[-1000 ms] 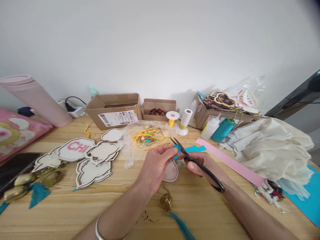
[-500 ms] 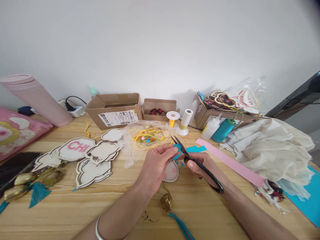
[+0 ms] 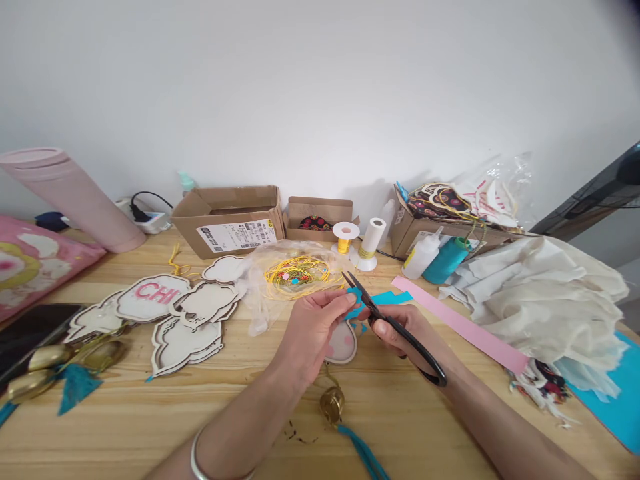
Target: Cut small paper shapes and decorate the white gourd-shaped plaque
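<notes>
Pinching the blue piece [image 3: 357, 296] at five o'clock in the view, the left hand [image 3: 311, 330] keeps steady while the right hand [image 3: 419, 327] grips scissors [image 3: 374, 311] that have barely shifted, suggesting a slow, careful cut.

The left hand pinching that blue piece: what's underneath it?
A pale plaque with pink spots shows partly beneath the left hand, above the table. The hand covers some of it, so its full outline and whatever else lies there cannot be seen.
</notes>
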Motion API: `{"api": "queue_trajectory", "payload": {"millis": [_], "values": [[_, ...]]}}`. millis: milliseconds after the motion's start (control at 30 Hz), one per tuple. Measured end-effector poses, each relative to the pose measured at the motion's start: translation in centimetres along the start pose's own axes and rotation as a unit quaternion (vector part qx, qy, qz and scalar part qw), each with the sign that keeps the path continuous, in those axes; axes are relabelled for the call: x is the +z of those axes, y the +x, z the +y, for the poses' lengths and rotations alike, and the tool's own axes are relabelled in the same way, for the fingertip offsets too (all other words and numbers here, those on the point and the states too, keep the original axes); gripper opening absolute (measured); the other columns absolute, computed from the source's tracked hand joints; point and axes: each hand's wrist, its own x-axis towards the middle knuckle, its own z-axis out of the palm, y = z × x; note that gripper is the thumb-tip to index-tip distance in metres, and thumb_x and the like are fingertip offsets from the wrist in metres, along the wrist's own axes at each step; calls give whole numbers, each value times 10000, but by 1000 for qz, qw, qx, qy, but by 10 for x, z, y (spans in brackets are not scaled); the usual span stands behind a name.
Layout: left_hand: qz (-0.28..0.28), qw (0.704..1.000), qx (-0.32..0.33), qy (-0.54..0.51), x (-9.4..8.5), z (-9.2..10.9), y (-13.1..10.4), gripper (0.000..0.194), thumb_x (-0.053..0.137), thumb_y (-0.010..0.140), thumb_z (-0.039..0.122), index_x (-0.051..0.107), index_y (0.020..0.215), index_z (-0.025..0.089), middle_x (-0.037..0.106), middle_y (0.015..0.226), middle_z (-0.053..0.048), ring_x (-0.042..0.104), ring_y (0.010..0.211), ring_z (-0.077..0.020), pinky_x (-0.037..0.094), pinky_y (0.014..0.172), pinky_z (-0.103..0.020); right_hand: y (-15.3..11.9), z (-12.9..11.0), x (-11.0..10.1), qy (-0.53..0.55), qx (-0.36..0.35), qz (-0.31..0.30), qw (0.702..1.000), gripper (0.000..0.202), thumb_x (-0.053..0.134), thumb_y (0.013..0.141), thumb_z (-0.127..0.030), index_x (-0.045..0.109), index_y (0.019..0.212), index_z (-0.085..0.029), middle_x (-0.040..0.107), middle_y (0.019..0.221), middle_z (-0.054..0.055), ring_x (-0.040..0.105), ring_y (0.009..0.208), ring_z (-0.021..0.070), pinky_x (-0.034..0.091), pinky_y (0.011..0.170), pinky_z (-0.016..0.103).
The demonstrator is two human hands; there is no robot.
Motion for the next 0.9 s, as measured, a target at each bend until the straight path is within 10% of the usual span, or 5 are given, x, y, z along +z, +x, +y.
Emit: {"api": "queue_trajectory", "payload": {"millis": [900], "values": [[11, 999, 5, 30, -4, 0, 3, 92, 728, 624, 204, 690, 671, 136, 700, 638, -16, 620, 630, -101, 465, 674, -210, 1, 0, -11, -43, -6, -47, 998, 444, 563, 719, -565, 585, 723, -122, 225, 476, -79, 196, 412, 41, 157, 402, 214]]}}
